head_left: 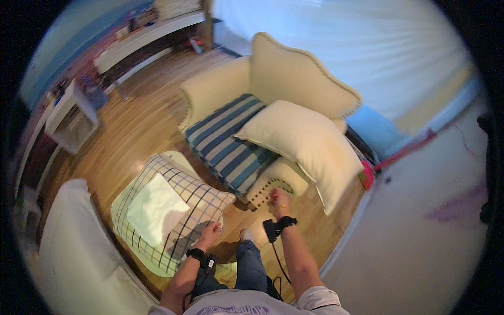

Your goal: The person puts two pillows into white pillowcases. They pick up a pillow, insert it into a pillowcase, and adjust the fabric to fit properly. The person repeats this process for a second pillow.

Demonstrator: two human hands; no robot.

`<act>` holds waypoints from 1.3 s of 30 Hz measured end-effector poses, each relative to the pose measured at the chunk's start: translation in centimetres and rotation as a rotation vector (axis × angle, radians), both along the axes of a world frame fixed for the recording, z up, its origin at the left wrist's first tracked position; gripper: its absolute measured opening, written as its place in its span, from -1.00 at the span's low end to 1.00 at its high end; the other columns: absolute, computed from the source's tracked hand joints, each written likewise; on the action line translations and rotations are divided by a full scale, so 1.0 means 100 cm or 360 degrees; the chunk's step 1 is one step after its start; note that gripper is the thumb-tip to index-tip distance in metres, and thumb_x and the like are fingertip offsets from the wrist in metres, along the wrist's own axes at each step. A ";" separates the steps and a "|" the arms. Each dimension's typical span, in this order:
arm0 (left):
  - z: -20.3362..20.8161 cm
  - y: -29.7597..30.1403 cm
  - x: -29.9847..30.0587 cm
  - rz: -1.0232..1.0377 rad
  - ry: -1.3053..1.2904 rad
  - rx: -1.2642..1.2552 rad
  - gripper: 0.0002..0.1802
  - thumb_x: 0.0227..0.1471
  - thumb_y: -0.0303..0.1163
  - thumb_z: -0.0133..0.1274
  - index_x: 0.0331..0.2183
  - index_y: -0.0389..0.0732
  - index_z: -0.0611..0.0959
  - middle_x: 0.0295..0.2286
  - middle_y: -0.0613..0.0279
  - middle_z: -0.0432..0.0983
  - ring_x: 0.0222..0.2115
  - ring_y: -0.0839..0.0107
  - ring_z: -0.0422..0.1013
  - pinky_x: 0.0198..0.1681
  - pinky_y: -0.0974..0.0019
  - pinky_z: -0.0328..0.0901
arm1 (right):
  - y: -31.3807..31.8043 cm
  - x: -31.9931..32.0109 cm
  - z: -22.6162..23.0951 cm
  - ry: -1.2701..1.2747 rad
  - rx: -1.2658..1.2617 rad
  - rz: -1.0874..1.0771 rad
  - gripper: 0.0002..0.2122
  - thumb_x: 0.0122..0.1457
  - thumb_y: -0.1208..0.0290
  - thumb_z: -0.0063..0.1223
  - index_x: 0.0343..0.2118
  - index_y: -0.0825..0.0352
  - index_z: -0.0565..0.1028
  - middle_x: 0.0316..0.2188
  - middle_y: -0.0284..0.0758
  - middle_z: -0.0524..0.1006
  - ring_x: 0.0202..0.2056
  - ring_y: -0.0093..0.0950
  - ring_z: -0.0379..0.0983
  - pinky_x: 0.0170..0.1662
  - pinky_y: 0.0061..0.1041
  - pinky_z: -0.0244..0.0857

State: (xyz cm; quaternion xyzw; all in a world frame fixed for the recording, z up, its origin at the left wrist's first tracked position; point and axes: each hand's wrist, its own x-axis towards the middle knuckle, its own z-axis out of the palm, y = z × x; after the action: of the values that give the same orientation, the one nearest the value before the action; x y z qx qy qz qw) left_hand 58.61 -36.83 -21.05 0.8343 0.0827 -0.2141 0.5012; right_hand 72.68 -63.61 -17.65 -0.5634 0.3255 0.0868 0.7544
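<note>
My left hand (pixel 211 232) is beside the near right edge of a checked cushion (pixel 202 193), its fingers curled with nothing visible in them. The cushion lies on a pale low seat (pixel 177 157). A folded white cloth (pixel 157 202) rests on top of it. Close to the studded front of a cream armchair's armrest (pixel 286 178) is my right hand (pixel 280 198), its fingers also drawn in and no object showing. Whether it touches the armrest I cannot tell. A large cream pillow (pixel 302 134) leans across that armrest and the blue-striped seat cushion (pixel 226 139).
Behind stands the armchair's cream backrest (pixel 296 73). A white-covered piece of furniture (pixel 84 247) is at the left, near a white box shelf (pixel 71 123). A long white bench (pixel 152 39) lines the far left wall. A pale partition (pixel 409 220) rises on the right.
</note>
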 end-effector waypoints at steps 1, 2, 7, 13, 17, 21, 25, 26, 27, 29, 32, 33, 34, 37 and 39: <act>-0.011 -0.006 0.002 0.0133 0.0048 -0.0059 -0.64 -0.02 -0.27 -0.10 -0.19 -0.27 0.41 -0.32 0.12 0.42 -0.30 0.37 0.36 -0.22 0.32 0.24 | -0.019 0.019 -0.007 -0.0208 0.0061 -0.0051 -0.87 -0.05 0.30 -0.13 -0.63 0.20 0.32 -0.70 -0.46 0.27 -0.66 -0.60 0.15 -0.58 -0.66 0.04; -0.020 -0.006 0.003 0.0285 0.0157 -0.0065 -0.64 -0.02 -0.27 -0.10 -0.19 -0.28 0.41 -0.32 0.13 0.42 -0.30 0.39 0.36 -0.22 0.31 0.24 | -0.039 0.038 -0.014 -0.0260 0.0002 0.0180 -0.86 -0.04 0.30 -0.14 -0.64 0.18 0.30 -0.65 -0.47 0.29 -0.59 -0.61 0.17 -0.52 -0.68 0.05; -0.030 0.008 0.003 0.1340 0.0284 -0.0860 -0.66 -0.01 -0.12 -0.14 -0.32 -0.19 0.45 -0.38 0.20 0.42 -0.43 0.44 0.36 -0.47 0.43 0.22 | -0.101 0.128 -0.063 0.0190 0.0441 -0.0452 -0.54 -0.05 -0.19 -0.25 -0.63 0.20 0.31 -0.78 -0.43 0.21 -0.73 -0.54 0.08 -0.54 -0.62 0.06; -0.038 0.039 0.020 0.2359 -0.0073 -0.1577 -0.49 -0.08 0.13 -0.17 -0.41 -0.16 0.44 -0.60 0.32 0.35 -0.57 0.54 0.26 -0.56 0.46 0.15 | -0.162 0.193 -0.132 -0.0082 0.0519 -0.0646 0.08 -0.46 -0.51 -0.28 0.07 0.33 0.03 0.05 -0.17 0.08 0.03 -0.29 0.00 0.07 -0.31 -0.14; -0.053 0.065 0.025 0.2757 -0.0379 -0.2081 -0.38 -0.12 0.22 -0.20 -0.39 -0.22 0.42 -0.59 0.27 0.34 -0.52 0.39 0.28 -0.51 0.31 0.23 | -0.207 0.218 -0.142 0.0403 0.1103 -0.0888 -0.11 -0.23 -0.26 -0.13 0.07 0.34 0.00 -0.01 -0.17 0.17 -0.01 -0.32 0.05 0.07 -0.30 -0.15; -0.040 0.099 0.018 0.2033 -0.0321 -0.1326 -0.36 -0.09 0.17 -0.21 -0.72 -0.28 0.41 -0.76 0.13 0.31 -0.68 0.25 0.31 -0.56 0.22 0.28 | -0.230 0.229 -0.101 0.0102 0.0756 -0.0663 -0.19 -0.20 -0.15 -0.09 0.04 0.35 0.03 -0.01 -0.18 0.13 0.00 -0.32 0.02 0.06 -0.27 -0.16; -0.009 0.122 0.028 0.2446 -0.0145 -0.1016 -0.49 0.01 -0.03 -0.22 -0.61 -0.31 0.47 -0.65 0.06 0.41 -0.66 0.27 0.36 -0.55 0.31 0.32 | -0.227 0.244 0.006 -0.0295 0.0284 -0.0474 -0.26 -0.20 -0.07 -0.05 -0.02 0.39 0.08 -0.06 -0.15 0.18 -0.04 -0.30 0.07 0.02 -0.27 -0.10; 0.000 0.123 0.029 0.2486 -0.0383 -0.1256 -0.55 0.01 -0.08 -0.22 -0.51 -0.33 0.45 -0.56 0.05 0.42 -0.57 0.27 0.37 -0.46 0.28 0.32 | -0.220 0.242 0.035 -0.0389 0.0196 -0.0418 -0.27 -0.20 -0.05 -0.04 -0.04 0.40 0.10 -0.07 -0.14 0.19 -0.06 -0.29 0.09 0.01 -0.27 -0.09; 0.009 0.121 0.030 0.2551 -0.0640 -0.1591 -0.59 0.02 -0.13 -0.21 -0.42 -0.35 0.44 -0.47 0.04 0.42 -0.47 0.26 0.38 -0.36 0.26 0.32 | -0.210 0.239 0.064 -0.0478 0.0130 -0.0361 -0.29 -0.20 -0.03 -0.03 -0.05 0.41 0.11 -0.08 -0.13 0.20 -0.07 -0.29 0.10 0.00 -0.27 -0.07; 0.034 0.119 0.018 0.2501 -0.0904 -0.2023 -0.58 0.02 -0.28 -0.20 -0.12 -0.35 0.27 -0.17 0.08 0.31 -0.16 0.25 0.28 -0.07 0.20 0.18 | -0.182 0.227 0.119 -0.0649 0.0007 -0.0237 -0.32 -0.20 0.01 -0.01 -0.08 0.42 0.14 -0.11 -0.12 0.23 -0.09 -0.27 0.13 -0.02 -0.27 -0.05; 0.078 0.109 -0.017 0.2545 -0.1048 -0.2158 -0.65 0.00 -0.29 -0.16 -0.16 -0.24 0.34 -0.27 0.12 0.36 -0.27 0.25 0.34 -0.20 0.19 0.26 | -0.125 0.195 0.191 -0.0891 -0.0159 -0.0046 -0.37 -0.20 0.07 0.02 -0.13 0.45 0.19 -0.15 -0.10 0.26 -0.12 -0.25 0.17 -0.05 -0.27 0.00; 0.093 0.107 -0.034 0.2523 -0.1085 -0.2117 -0.62 0.01 -0.31 -0.17 -0.12 -0.25 0.30 -0.21 0.14 0.33 -0.22 0.28 0.31 -0.15 0.22 0.23 | -0.106 0.179 0.213 -0.0975 -0.0223 0.0013 -0.39 -0.20 0.09 0.03 -0.14 0.46 0.20 -0.16 -0.09 0.28 -0.14 -0.25 0.18 -0.06 -0.27 0.01; 0.106 0.105 -0.052 0.2557 -0.1027 -0.2118 -0.61 0.00 -0.30 -0.16 -0.12 -0.26 0.29 -0.21 0.14 0.33 -0.22 0.28 0.31 -0.15 0.23 0.24 | -0.088 0.162 0.234 -0.1067 -0.0290 0.0065 -0.40 -0.20 0.11 0.04 -0.16 0.47 0.21 -0.17 -0.08 0.29 -0.15 -0.24 0.19 -0.07 -0.27 0.02; 0.135 0.108 -0.105 0.2545 -0.1183 -0.2033 -0.59 0.01 -0.29 -0.16 -0.12 -0.29 0.27 -0.22 0.15 0.33 -0.23 0.31 0.30 -0.13 0.27 0.23 | -0.037 0.100 0.289 -0.1388 -0.0490 0.0193 -0.45 -0.19 0.17 0.07 -0.20 0.50 0.26 -0.21 -0.06 0.32 -0.18 -0.22 0.24 -0.10 -0.27 0.07; 0.144 0.110 -0.152 0.2501 -0.1252 -0.2083 -0.59 0.02 -0.28 -0.18 -0.10 -0.28 0.27 -0.19 0.15 0.31 -0.19 0.29 0.29 -0.10 0.26 0.20 | -0.009 0.052 0.317 -0.1617 -0.0630 0.0278 -0.48 -0.19 0.21 0.09 -0.23 0.52 0.29 -0.23 -0.05 0.35 -0.20 -0.21 0.26 -0.12 -0.27 0.09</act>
State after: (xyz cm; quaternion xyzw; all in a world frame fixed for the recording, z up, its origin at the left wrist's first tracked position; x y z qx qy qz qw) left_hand 43.45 -25.88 -6.66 0.1310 0.2961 0.4442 0.8354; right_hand 77.90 -64.47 14.04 -0.6904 -0.1173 -0.1967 0.6862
